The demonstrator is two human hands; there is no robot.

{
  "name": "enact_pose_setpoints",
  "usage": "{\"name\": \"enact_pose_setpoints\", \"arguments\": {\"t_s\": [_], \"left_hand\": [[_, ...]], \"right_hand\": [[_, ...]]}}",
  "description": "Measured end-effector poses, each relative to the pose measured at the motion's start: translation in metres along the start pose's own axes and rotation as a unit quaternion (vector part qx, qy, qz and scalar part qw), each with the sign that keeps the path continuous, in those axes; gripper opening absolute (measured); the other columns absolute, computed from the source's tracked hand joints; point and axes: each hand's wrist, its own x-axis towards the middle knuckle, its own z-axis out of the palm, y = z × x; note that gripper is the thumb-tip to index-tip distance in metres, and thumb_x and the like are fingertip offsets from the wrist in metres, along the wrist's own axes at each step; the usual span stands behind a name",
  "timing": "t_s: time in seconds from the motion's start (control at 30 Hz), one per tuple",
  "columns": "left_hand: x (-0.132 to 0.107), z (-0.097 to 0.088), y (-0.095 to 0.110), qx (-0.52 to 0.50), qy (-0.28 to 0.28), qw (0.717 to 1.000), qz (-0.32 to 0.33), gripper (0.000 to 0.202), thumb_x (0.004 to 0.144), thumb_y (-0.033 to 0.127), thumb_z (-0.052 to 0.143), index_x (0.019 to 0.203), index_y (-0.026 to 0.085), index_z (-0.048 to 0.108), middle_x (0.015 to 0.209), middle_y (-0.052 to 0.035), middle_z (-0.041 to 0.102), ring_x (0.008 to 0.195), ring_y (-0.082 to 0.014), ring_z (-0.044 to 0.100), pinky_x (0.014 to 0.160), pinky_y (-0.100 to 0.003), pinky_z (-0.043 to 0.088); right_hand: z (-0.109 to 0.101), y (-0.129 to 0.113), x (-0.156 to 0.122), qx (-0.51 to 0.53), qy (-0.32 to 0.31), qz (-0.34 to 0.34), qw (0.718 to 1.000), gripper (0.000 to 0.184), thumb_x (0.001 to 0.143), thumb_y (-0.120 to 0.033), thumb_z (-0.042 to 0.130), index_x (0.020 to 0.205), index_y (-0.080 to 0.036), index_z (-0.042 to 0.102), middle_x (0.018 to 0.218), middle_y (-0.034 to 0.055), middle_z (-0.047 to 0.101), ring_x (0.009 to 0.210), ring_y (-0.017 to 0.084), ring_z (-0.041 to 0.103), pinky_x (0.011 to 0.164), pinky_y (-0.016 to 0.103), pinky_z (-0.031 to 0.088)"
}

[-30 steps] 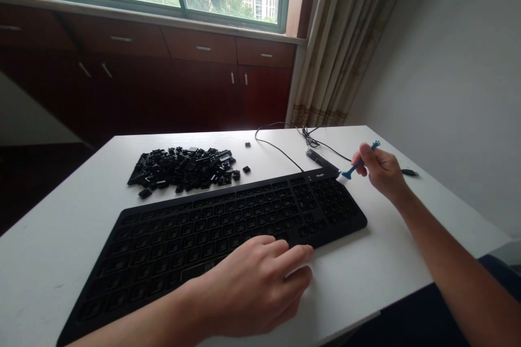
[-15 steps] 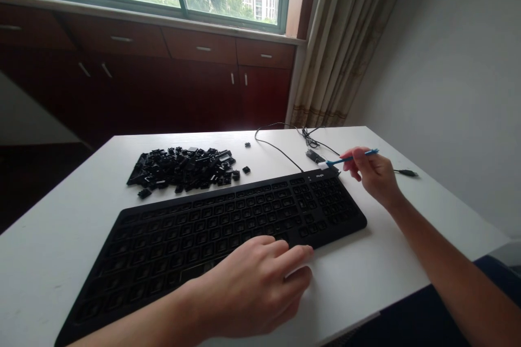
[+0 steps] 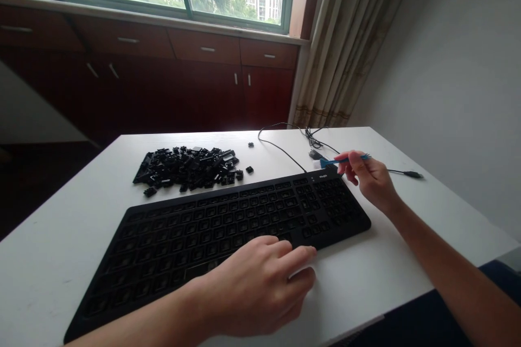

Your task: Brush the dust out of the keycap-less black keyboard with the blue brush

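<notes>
Blue brush (image 3: 322,163) seems light, soft-bristled; my right grip (image 3: 369,178) pinches its handle, the proper place; left grip (image 3: 264,284), I cannot tell.

Bare left hand (image 3: 260,284), bare right hand (image 3: 372,179), both slim-fingered, running into slender forearms (image 3: 435,263), bare too! And down at the lower right, dark navy cloth (image 3: 415,317), plain, deeply shadowed, showing bluer towards the edge.
</notes>
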Motion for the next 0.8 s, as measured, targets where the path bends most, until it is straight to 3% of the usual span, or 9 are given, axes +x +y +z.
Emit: {"name": "enact_pose_setpoints", "arguments": {"t_s": [0.1,0.2,0.3,0.4,0.5,0.6,0.7,0.8], "left_hand": [[0.0008,-0.0008,0.0002,0.003,-0.002,1.0,0.0,0.014,0.096,0.024,0.053,0.098,0.018,0.066,0.128,-0.0025,0.067,0.071,-0.0151,0.057,0.061,-0.035,0.048],[0.0003,-0.0011,0.0003,0.004,0.0,1.0,0.006,0.014,0.095,0.024,0.054,0.099,0.018,0.066,0.129,-0.0027,0.067,0.071,-0.0151,0.057,0.061,-0.035,0.048],[-0.0005,-0.0009,0.0004,0.002,0.0,1.0,0.004,0.014,0.095,0.024,0.053,0.099,0.018,0.066,0.128,-0.0032,0.068,0.071,-0.0149,0.057,0.061,-0.035,0.048],[-0.0006,-0.0004,0.0005,0.002,0.001,1.0,0.003,0.015,0.096,0.025,0.053,0.1,0.018,0.066,0.128,-0.0033,0.067,0.072,-0.015,0.057,0.063,-0.035,0.049],[-0.0004,-0.0002,0.0006,0.003,0.001,1.0,0.004,0.015,0.096,0.024,0.053,0.1,0.018,0.066,0.129,-0.0029,0.067,0.071,-0.0151,0.057,0.062,-0.035,0.049],[-0.0005,-0.0001,0.0002,0.002,-0.003,1.0,0.003,0.015,0.096,0.024,0.052,0.1,0.018,0.066,0.129,-0.0032,0.067,0.071,-0.0152,0.056,0.062,-0.035,0.048],[-0.0009,0.0,-0.0005,0.001,-0.003,1.0,0.006,0.014,0.096,0.025,0.053,0.099,0.018,0.065,0.129,-0.0037,0.066,0.071,-0.0151,0.056,0.062,-0.035,0.048],[-0.001,-0.0001,-0.0008,0.004,-0.001,1.0,0.01,0.015,0.097,0.025,0.052,0.099,0.018,0.065,0.129,-0.0039,0.066,0.072,-0.0149,0.056,0.063,-0.034,0.048]], "right_hand": [[0.0008,0.0015,0.0004,-0.039,-0.031,0.018,0.999,0.043,0.102,-0.056,0.05,0.097,-0.021,0.075,0.076,0.0039,0.067,0.06,0.014,0.054,0.055,0.028,0.043],[0.0012,0.0017,0.0004,-0.149,0.031,-0.035,0.988,0.037,0.1,-0.053,0.057,0.102,-0.021,0.075,0.085,0.0052,0.071,0.066,0.015,0.058,0.062,0.03,0.046],[0.0005,0.0009,0.0008,-0.08,0.052,-0.023,0.995,0.039,0.101,-0.055,0.053,0.105,-0.022,0.074,0.087,0.0048,0.07,0.064,0.014,0.055,0.056,0.028,0.043],[-0.0005,0.0017,0.0013,0.02,-0.008,0.039,0.999,0.045,0.102,-0.058,0.047,0.099,-0.022,0.073,0.077,0.0036,0.066,0.058,0.014,0.052,0.049,0.028,0.039],[-0.0012,0.0029,0.0005,-0.079,-0.025,0.009,0.997,0.041,0.102,-0.055,0.051,0.097,-0.021,0.073,0.077,0.0034,0.066,0.061,0.014,0.055,0.056,0.029,0.044],[-0.0015,0.0024,-0.0011,-0.166,0.038,-0.066,0.983,0.033,0.103,-0.049,0.053,0.104,-0.022,0.073,0.084,0.0036,0.068,0.064,0.014,0.055,0.063,0.03,0.045],[-0.0018,0.0025,-0.0023,-0.111,0.041,-0.075,0.99,0.033,0.104,-0.047,0.05,0.109,-0.022,0.07,0.086,0.004,0.067,0.068,0.015,0.056,0.061,0.029,0.045],[-0.0022,0.0048,-0.0032,-0.078,-0.021,-0.069,0.994,0.033,0.106,-0.046,0.047,0.108,-0.023,0.07,0.085,0.0035,0.066,0.067,0.015,0.057,0.059,0.029,0.045]]}}
